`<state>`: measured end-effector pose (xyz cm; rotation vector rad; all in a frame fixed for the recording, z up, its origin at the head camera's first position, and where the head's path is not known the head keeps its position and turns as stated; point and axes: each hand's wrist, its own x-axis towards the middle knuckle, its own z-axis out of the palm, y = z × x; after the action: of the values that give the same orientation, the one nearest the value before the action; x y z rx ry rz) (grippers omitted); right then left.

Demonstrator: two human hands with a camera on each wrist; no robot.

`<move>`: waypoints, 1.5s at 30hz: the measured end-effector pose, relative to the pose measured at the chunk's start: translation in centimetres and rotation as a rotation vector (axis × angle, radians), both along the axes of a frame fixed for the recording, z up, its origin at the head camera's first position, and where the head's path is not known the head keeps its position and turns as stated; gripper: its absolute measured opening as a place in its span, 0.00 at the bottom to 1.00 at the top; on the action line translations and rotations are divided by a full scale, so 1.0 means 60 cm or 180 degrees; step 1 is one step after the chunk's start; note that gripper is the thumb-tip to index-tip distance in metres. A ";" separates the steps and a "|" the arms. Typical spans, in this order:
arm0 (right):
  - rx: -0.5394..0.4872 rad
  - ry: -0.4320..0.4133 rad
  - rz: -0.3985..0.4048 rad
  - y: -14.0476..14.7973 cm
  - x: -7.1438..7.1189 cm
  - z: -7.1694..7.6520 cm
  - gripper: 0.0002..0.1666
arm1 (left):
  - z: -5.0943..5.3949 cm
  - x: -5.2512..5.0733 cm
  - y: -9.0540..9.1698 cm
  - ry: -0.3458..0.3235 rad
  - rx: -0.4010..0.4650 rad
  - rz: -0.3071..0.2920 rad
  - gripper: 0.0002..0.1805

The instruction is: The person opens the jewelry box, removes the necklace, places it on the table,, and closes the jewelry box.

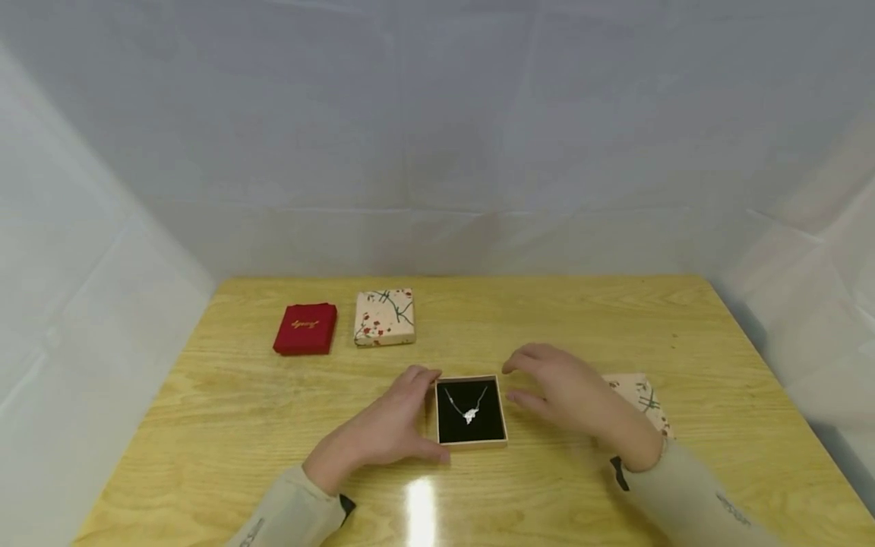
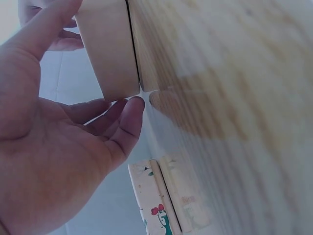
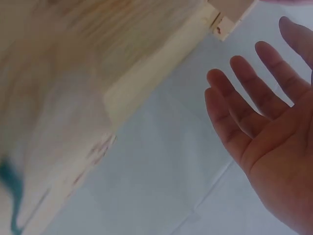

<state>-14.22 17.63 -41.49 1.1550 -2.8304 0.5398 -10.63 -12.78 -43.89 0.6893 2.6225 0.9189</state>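
Observation:
An open, square jewelry box [image 1: 502,425] with a black insert lies at the middle of the table. A silver necklace [image 1: 469,415] with a leaf-like pendant rests on the insert. My left hand [image 1: 383,429] grips the box at its left side, thumb by the near corner and fingers at the far corner. In the left wrist view, the box's plain pale side [image 2: 110,49] shows between thumb and fingertips. My right hand [image 1: 563,387] is just right of the box, apart from it, its fingers relaxed and holding nothing. Beyond that wrist lies a floral lid [image 1: 639,391], partly hidden by the forearm.
Toward the back left stand a red box [image 1: 306,329] with gold lettering and a floral-patterned box [image 1: 385,317], side by side. The wooden table [image 1: 225,425] is bordered by pale sheeting [image 1: 437,137] at the back and both sides.

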 end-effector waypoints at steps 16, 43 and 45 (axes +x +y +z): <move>0.0748 0.0446 -0.0331 -0.072 0.016 -0.032 0.15 | -0.006 -0.006 -0.003 0.0073 0.0037 -0.0040 0.62; 0.0603 0.0501 -0.0420 -0.088 0.005 -0.045 0.03 | 0.002 -0.006 0.004 0.0063 -0.0098 -0.0085 0.61; 0.0552 0.0558 -0.0381 -0.087 0.005 -0.043 0.03 | 0.004 -0.006 0.005 0.0075 -0.0118 -0.0078 0.61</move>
<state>-13.95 12.44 -44.09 0.9917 -2.8138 0.1793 -10.96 -12.49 -43.66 0.7256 2.6387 0.8584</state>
